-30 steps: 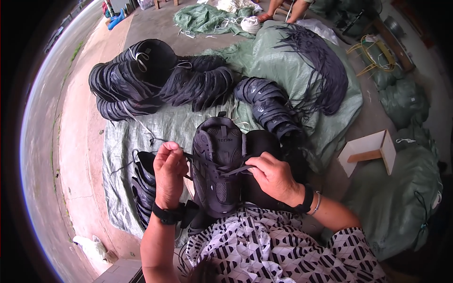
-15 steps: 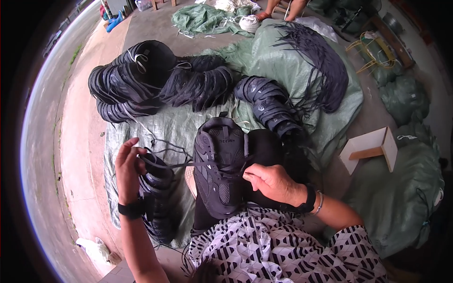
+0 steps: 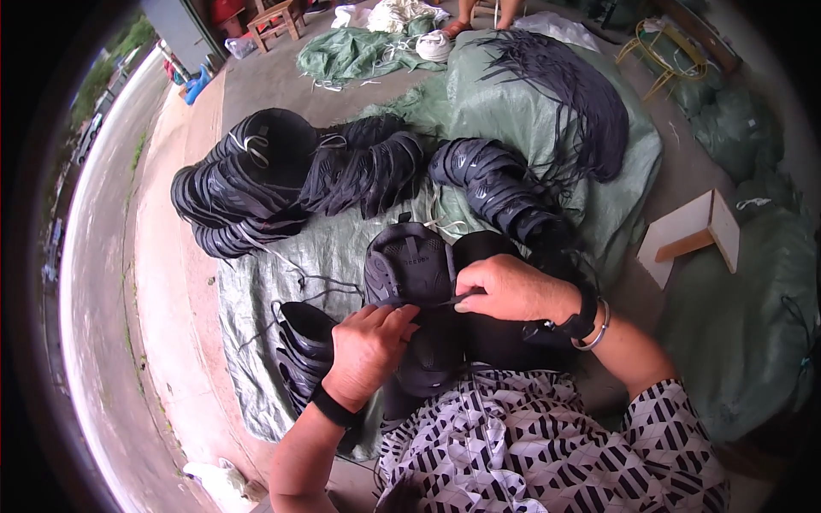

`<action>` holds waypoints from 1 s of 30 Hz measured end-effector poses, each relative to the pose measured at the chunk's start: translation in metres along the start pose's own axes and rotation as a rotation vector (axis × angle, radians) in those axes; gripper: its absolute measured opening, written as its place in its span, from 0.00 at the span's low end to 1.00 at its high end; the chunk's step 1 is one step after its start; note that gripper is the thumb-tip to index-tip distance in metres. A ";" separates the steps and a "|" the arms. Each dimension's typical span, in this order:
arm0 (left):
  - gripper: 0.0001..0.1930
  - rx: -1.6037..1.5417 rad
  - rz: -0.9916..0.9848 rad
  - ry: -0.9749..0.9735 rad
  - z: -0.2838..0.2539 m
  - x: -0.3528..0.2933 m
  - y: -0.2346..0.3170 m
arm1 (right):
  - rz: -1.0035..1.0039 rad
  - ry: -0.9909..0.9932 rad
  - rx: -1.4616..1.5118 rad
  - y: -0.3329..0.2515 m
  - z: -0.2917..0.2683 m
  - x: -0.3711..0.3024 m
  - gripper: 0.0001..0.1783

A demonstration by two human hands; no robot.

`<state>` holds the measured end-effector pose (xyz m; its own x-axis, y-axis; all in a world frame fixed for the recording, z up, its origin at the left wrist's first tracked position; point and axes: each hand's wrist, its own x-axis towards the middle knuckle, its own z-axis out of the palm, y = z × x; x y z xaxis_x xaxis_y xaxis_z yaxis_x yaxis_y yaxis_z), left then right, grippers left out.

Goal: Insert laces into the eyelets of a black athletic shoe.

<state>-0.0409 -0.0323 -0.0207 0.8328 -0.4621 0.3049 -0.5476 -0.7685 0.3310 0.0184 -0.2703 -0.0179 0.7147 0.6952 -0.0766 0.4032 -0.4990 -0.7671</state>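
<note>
A black shoe upper (image 3: 413, 265) lies across my lap with its tongue and heel loop pointing away from me. Both hands meet over its lacing. My left hand (image 3: 368, 346) is closed over the near part of the shoe, its fingertips pinching the dark shoelace and covering most of the eyelets. Just right of it, my right hand (image 3: 517, 295) pinches a flat end of the shoelace (image 3: 457, 301) between thumb and forefinger, and a short taut length shows between the hands. Beside my left wrist stands a row of nested black shoe uppers (image 3: 308, 342).
Bundles of stacked black uppers (image 3: 256, 184) lie ahead on a green woven sheet (image 3: 256, 316), with another row (image 3: 496, 188) to the right. Dark laces (image 3: 590, 120) drape over a green sack (image 3: 487, 85). A white board stand (image 3: 697, 231) is at right. Another person's feet (image 3: 462, 26) show beyond.
My left hand has come in from the far left to the shoe's lacing, and the long stretched lace there is no longer visible. My right hand has shifted slightly up and stays pinched on lace.
</note>
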 end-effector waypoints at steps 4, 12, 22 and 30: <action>0.08 0.015 0.047 -0.086 -0.003 0.013 -0.001 | 0.079 0.270 0.261 0.006 -0.001 0.023 0.09; 0.09 -0.049 0.092 -0.205 -0.009 0.013 -0.006 | -0.026 0.445 0.040 0.007 0.013 0.025 0.08; 0.12 0.039 0.309 -0.134 -0.004 0.014 -0.018 | -0.065 0.438 -0.128 -0.002 0.010 0.019 0.10; 0.15 0.028 0.046 0.312 0.056 -0.014 -0.020 | -0.013 0.223 -0.150 -0.003 0.016 0.001 0.08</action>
<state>-0.0375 -0.0351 -0.0812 0.7394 -0.3419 0.5800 -0.5783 -0.7636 0.2870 0.0088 -0.2594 -0.0256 0.8104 0.5793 0.0875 0.4813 -0.5732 -0.6632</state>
